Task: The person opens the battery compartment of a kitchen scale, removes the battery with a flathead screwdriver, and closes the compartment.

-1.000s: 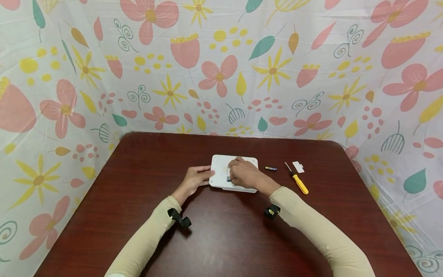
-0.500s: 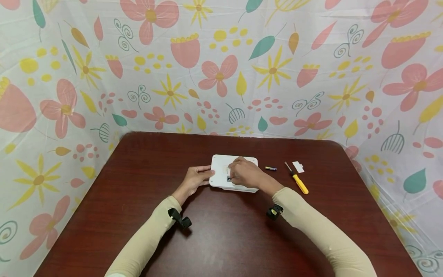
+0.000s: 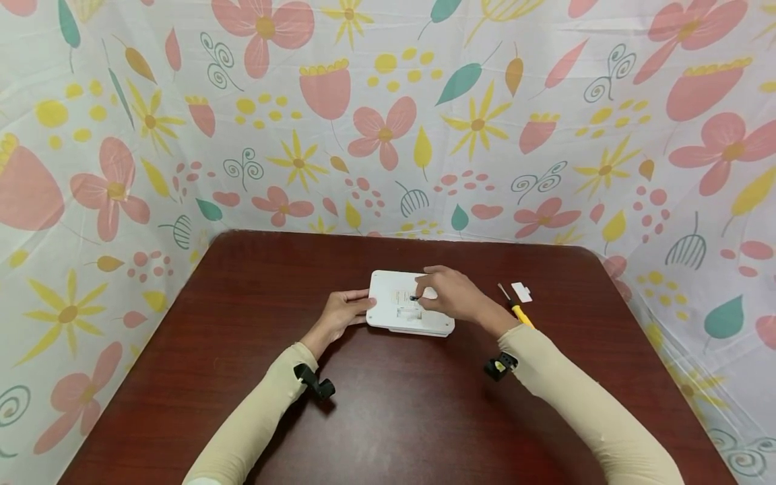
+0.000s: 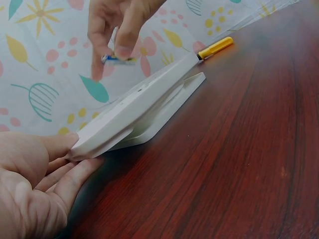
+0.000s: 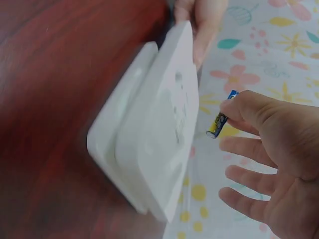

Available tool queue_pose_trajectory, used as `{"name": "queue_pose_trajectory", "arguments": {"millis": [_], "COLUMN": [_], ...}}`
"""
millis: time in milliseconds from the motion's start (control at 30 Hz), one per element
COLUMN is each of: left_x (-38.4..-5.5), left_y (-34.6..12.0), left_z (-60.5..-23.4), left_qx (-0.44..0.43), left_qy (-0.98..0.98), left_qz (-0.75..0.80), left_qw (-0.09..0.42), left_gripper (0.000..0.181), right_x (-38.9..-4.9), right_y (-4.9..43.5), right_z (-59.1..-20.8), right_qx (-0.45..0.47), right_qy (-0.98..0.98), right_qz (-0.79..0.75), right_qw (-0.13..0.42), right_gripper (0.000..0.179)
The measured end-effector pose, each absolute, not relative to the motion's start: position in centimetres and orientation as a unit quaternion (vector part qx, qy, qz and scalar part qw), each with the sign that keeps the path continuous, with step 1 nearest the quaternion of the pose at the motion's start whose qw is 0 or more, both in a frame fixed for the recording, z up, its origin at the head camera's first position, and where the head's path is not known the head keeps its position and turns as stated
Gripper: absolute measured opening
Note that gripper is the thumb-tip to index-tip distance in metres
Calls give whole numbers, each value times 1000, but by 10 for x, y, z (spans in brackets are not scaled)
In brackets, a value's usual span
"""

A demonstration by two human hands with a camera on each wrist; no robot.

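A flat white device (image 3: 383,303), made of two stacked slabs, lies underside up on the table. My left hand (image 3: 341,314) grips its left edge, thumb on top and fingers beneath, as the left wrist view shows. Over the device, my right hand (image 3: 451,294) pinches a small blue and yellow battery (image 5: 222,115) between thumb and forefinger; its other fingers are spread. In the left wrist view the battery (image 4: 118,60) is held above the white surface, apart from it. The battery compartment (image 3: 409,314) shows uncovered, with no battery visible inside.
To the right lie a white compartment cover (image 3: 522,292) and a yellow-handled screwdriver (image 3: 515,310), its handle partly behind my right forearm. The dark red-brown table (image 3: 388,404) meets a flower-printed curtain (image 3: 382,135) at the back.
My right hand has risen from the compartment and moved right, with a battery now between its fingers. The loose battery on the table is now hidden from the head view. My left hand stays put.
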State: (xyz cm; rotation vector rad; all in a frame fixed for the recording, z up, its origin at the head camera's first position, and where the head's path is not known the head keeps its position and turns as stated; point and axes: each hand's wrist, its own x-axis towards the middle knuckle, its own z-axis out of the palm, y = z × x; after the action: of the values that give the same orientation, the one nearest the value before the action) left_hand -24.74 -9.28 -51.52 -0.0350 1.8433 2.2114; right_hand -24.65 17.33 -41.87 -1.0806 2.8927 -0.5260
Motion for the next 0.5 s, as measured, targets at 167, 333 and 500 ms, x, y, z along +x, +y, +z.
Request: {"name": "queue_pose_trajectory", "arguments": {"millis": [167, 333, 500], "left_x": [-248, -249, -249], "left_y": [-93, -94, -94], "left_z": [-516, -516, -517], "left_qx": [-11, -10, -10], "left_qy": [632, 629, 632], "left_qz": [763, 766, 763], "left_qw": [131, 135, 136], "left_gripper": [41, 42, 42], "right_x": [-247, -250, -251], "right_y": [196, 221, 248], "right_z": [-412, -411, -413], "right_qx": [-322, -295, -267], "right_qy": [934, 944, 953], "right_qz": [-153, -150, -143], "right_qw": [-16, -18, -12], "right_gripper": [7, 5, 7]}}
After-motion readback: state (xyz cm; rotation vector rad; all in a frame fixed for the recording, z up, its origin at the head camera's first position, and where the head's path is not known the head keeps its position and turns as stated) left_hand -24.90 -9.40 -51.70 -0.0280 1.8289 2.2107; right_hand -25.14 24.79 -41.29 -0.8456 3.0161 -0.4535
